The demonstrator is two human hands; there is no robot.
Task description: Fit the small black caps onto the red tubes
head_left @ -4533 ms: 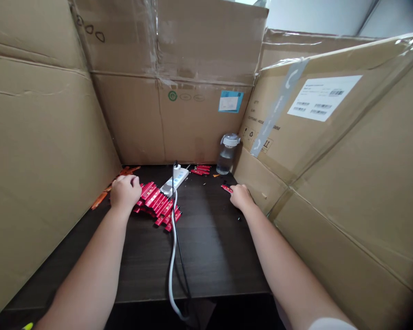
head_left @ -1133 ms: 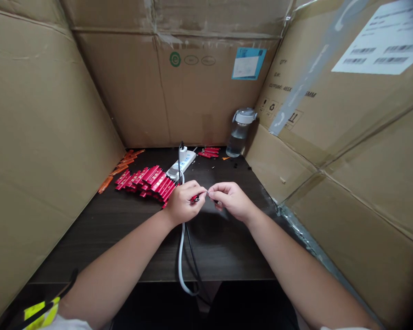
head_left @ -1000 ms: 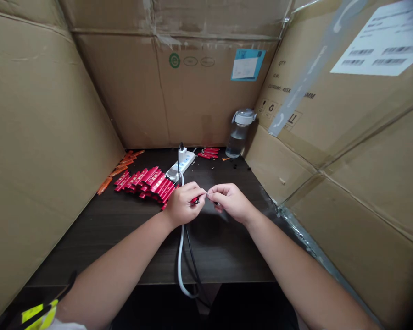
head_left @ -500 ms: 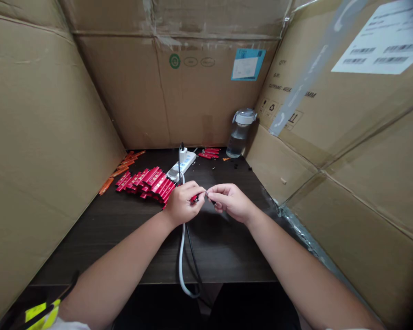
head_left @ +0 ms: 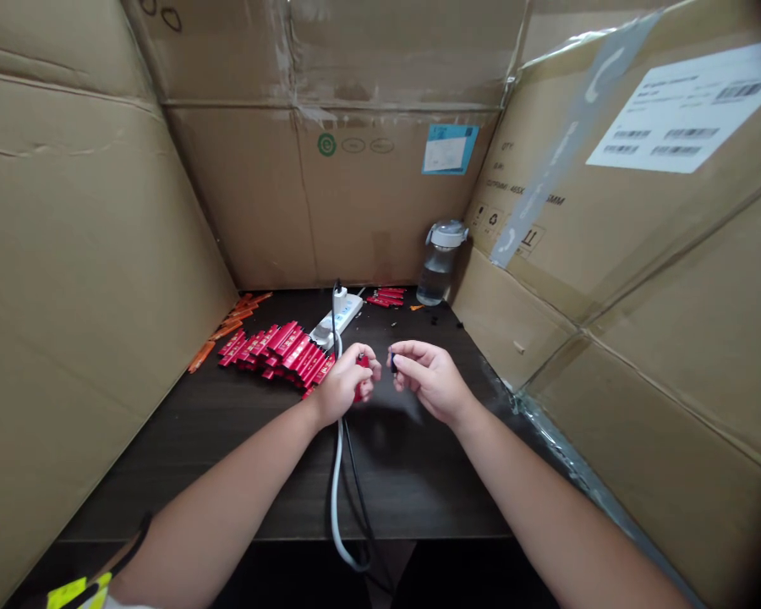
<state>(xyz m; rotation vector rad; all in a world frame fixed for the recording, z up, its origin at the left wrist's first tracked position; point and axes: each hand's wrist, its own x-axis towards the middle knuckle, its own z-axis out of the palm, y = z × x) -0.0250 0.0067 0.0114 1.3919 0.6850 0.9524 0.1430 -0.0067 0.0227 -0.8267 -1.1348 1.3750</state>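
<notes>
My left hand is closed around a slim red plastic piece, most of it hidden by the fingers. A small metallic bit shows at its upper end. Across a narrow gap, my right hand pinches a small dark part between thumb and forefinger. Both hands are above the dark table. Just left of my left hand lies a heap of similar red pieces with pale print and black ends.
Orange strips lie along the left cardboard wall. Behind the hands are a white power strip, a few red pieces, small black bits and a water bottle. A white cable hangs over the front edge.
My hands have moved apart from fingertips meeting. My left hand has turned, showing more of the red piece, and the dark part in my right hand stands more upright. The view has tilted up slightly.
</notes>
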